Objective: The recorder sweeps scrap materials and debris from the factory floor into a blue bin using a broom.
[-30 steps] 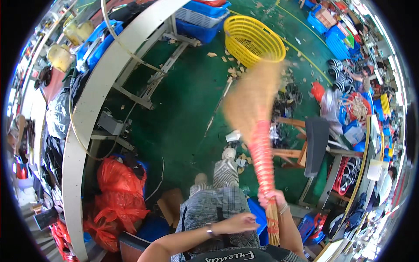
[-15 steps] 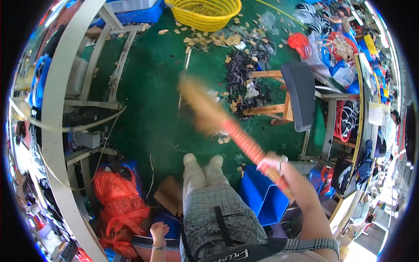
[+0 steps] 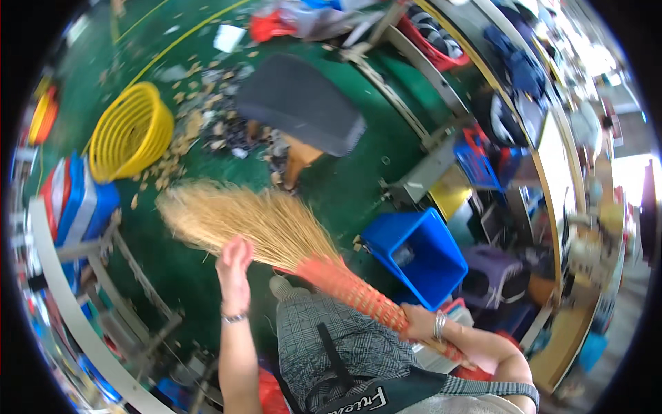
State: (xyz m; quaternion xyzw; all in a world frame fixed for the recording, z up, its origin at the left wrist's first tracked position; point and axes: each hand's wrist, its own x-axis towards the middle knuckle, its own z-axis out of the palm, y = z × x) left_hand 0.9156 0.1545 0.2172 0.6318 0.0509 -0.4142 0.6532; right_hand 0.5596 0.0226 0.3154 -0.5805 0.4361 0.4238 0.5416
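A straw broom (image 3: 248,217) lies slantwise across in front of me, its pale bristles toward the left. My right hand (image 3: 422,323) is wrapped round its red-bound handle at the lower right. Beside the lower edge of the bristles is my left hand (image 3: 236,265), raised with its fingers extended; I cannot tell whether they touch the straw. Beyond the broom, dark scraps (image 3: 224,131) and tan pieces (image 3: 181,141) litter the green floor.
A yellow basket (image 3: 134,134) stands at the far left. Ahead is a wooden stool with a dark seat (image 3: 300,103). A blue bin (image 3: 420,255) sits to my right, near a purple stool (image 3: 491,272). A metal frame (image 3: 131,303) runs along the left.
The view has swung to the right. The broom has come up nearer my body, with its bristles swung left. My left hand has risen from my side to the bristles.
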